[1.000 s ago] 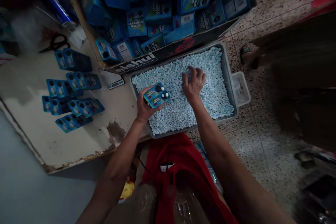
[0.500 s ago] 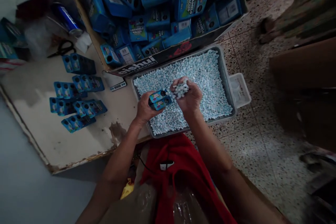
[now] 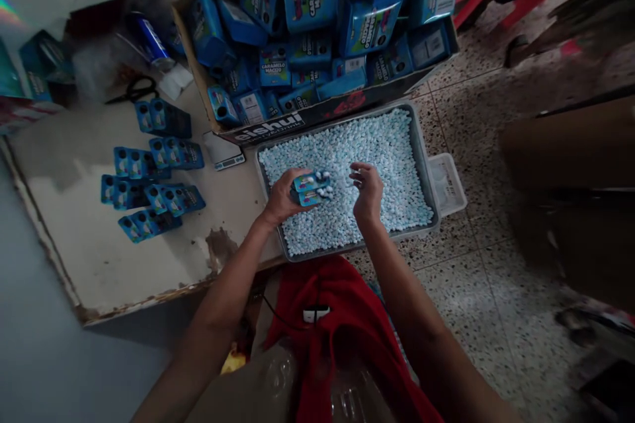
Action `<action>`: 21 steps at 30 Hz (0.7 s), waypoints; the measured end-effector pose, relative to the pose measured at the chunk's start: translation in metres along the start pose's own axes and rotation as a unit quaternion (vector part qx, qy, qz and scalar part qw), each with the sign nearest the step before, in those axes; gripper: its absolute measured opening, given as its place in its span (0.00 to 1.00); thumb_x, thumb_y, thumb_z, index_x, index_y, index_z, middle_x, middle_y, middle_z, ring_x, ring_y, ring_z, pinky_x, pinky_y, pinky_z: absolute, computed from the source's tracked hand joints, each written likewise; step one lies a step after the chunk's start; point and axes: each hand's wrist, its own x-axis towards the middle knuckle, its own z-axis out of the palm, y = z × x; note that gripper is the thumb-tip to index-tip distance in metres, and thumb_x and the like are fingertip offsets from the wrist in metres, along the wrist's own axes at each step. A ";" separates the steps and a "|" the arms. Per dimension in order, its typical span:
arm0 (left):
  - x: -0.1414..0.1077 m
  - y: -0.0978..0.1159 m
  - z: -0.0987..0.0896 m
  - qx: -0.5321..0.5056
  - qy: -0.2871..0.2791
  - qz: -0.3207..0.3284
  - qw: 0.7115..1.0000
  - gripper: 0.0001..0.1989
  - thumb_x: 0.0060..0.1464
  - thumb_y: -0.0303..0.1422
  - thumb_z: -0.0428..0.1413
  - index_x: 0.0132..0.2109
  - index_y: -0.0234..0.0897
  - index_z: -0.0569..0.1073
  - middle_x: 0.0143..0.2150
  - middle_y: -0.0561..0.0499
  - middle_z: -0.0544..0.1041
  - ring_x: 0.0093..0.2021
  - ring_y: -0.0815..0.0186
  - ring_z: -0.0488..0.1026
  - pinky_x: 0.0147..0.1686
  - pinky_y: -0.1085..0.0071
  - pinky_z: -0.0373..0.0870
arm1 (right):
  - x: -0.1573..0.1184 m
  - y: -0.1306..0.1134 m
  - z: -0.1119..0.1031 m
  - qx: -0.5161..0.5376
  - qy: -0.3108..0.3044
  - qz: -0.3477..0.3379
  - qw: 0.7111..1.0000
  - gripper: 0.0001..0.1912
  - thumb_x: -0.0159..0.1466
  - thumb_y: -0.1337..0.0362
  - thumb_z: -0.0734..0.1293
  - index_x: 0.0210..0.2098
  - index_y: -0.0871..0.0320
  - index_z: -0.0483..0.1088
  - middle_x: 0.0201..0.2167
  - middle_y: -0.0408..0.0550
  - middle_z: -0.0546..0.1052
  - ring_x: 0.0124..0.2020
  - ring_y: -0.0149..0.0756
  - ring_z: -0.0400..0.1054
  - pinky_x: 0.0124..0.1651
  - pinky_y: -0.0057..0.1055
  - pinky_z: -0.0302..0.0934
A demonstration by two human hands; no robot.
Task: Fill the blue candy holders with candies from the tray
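My left hand is closed around two small blue candy boxes, held side by side over the left part of a grey tray. White and pale blue candies are heaped at the boxes' right-hand ends. To their right, above the loose candies that fill the tray, my right hand is loosely curled with its fingers apart. No handful shows in it; its palm is partly hidden.
Several blue boxes stand grouped on the worn table at left. A carton full of blue packages sits behind the tray. A small scale, black scissors and a blue can lie nearby. A clear plastic container is right of the tray.
The candies cupped in my right hand are gone from it, and candies now show on the box ends. My right hand has moved slightly right, away from the boxes. The view has shifted a little.
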 end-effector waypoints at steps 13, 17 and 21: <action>-0.035 -0.026 0.002 -0.185 0.115 -0.085 0.972 0.46 0.33 0.52 0.78 0.58 0.41 0.71 0.52 0.45 0.79 0.50 0.54 0.80 0.50 0.59 0.79 | 0.002 0.015 -0.029 -0.172 -0.048 -0.056 0.982 0.23 0.57 0.46 0.73 0.43 0.58 0.78 0.42 0.50 0.80 0.45 0.40 0.72 0.54 0.41 0.67; -0.059 -0.027 -0.030 -0.242 0.195 -0.143 0.940 0.47 0.33 0.51 0.78 0.58 0.42 0.69 0.53 0.45 0.79 0.51 0.53 0.81 0.51 0.53 0.80 | 0.008 0.007 -0.028 -0.161 0.001 -0.070 0.984 0.26 0.55 0.47 0.74 0.46 0.58 0.76 0.42 0.47 0.78 0.44 0.39 0.71 0.55 0.42 0.66; -0.094 -0.043 -0.080 -0.140 0.289 -0.197 0.926 0.42 0.33 0.47 0.77 0.55 0.44 0.71 0.52 0.46 0.80 0.50 0.52 0.80 0.54 0.49 0.79 | 0.010 -0.011 -0.026 -0.162 0.042 -0.112 0.979 0.29 0.57 0.46 0.73 0.52 0.56 0.72 0.49 0.50 0.77 0.47 0.40 0.72 0.56 0.43 0.67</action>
